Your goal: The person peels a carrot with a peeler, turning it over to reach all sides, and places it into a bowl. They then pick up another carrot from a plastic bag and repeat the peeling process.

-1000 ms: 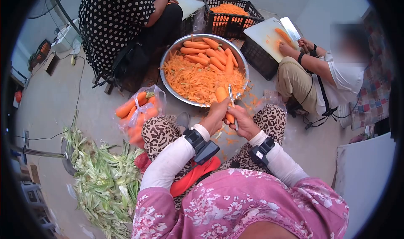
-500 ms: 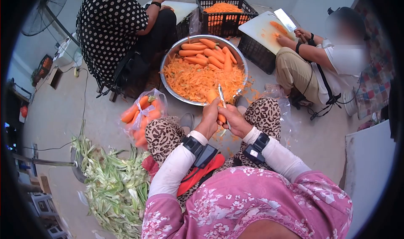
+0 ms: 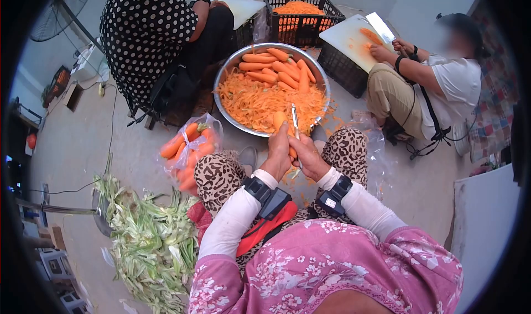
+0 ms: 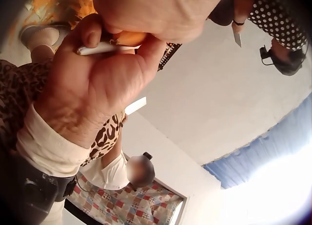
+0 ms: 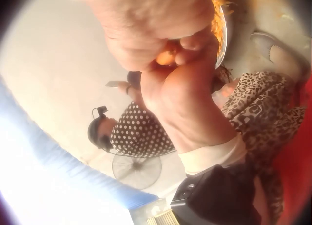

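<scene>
In the head view my left hand (image 3: pixel 275 155) grips an orange carrot (image 3: pixel 280 120), its upper end pointing at the bowl. My right hand (image 3: pixel 310 158) holds a slim metal peeler (image 3: pixel 295 118) close along the carrot's right side; both hands touch. Beneath the carrot's tip, a steel bowl (image 3: pixel 220 106) bears a heap of orange peelings (image 3: pixel 257 101) and several carrots (image 3: pixel 257 66). The left wrist view shows my right hand's (image 4: pixel 97 81) fingers curled round the peeler's pale handle (image 4: pixel 105 50). In the right wrist view the carrot's end (image 5: pixel 166 58) shows between the hands; its middle is hidden.
A plastic bag of carrots (image 3: pixel 188 148) lies left of my knees, with green husks (image 3: pixel 149 236) nearer. Two people sit beyond, one holding a knife (image 3: pixel 379 27) at a cutting board (image 3: pixel 348 40). A black crate (image 3: pixel 303 35) holds shredded carrot.
Both hands, with carrot and peeler, have shifted slightly left relative to the bowl since the earliest frame. My grips look unchanged. The head view has also shifted a little.
</scene>
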`<state>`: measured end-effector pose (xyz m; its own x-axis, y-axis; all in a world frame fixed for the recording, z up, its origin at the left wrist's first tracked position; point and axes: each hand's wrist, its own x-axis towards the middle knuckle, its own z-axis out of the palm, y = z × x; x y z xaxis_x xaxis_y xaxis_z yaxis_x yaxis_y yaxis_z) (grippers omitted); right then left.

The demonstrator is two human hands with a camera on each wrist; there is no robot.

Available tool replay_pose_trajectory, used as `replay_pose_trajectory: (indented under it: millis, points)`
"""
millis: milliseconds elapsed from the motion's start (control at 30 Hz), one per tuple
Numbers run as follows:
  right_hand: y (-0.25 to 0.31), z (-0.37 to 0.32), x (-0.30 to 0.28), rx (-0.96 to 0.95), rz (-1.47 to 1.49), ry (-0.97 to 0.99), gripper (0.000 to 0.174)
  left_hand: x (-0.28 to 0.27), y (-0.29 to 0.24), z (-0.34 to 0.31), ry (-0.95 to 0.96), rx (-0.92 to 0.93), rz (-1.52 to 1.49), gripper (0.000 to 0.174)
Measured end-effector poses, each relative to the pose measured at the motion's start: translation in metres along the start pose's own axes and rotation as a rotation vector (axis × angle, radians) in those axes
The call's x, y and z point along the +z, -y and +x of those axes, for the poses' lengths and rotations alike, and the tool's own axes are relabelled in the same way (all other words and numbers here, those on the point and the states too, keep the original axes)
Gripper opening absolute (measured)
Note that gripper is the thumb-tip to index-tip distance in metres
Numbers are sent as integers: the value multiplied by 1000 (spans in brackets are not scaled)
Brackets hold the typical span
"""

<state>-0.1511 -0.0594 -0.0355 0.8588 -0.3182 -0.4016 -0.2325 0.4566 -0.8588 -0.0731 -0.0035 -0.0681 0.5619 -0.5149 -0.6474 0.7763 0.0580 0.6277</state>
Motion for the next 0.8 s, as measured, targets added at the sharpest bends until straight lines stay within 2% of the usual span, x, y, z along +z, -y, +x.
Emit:
replay_pose_trajectory:
  millis: [200,267,400,467,567,800]
  points:
    - [-8,5,6,-55,11,-49,19,4,-7,-7,-28,-58,1,46]
    - [-9,6,6,-57,14,-73,21,3,0,4,-61,-20,-126,44]
    - [-8,3,8,-48,-19,-85,17,-1,-1,2,-12,-47,-90,41]
    - [-8,3,8,-53,-38,-109,18,2,0,1,8,14,-144,40]
    - [-9,3,7,-73,-49,-125,18,8,-1,-1,-48,18,-207,42]
    - [-9,3,7,-69,-30,-118,17,6,3,3,-44,10,-204,39]
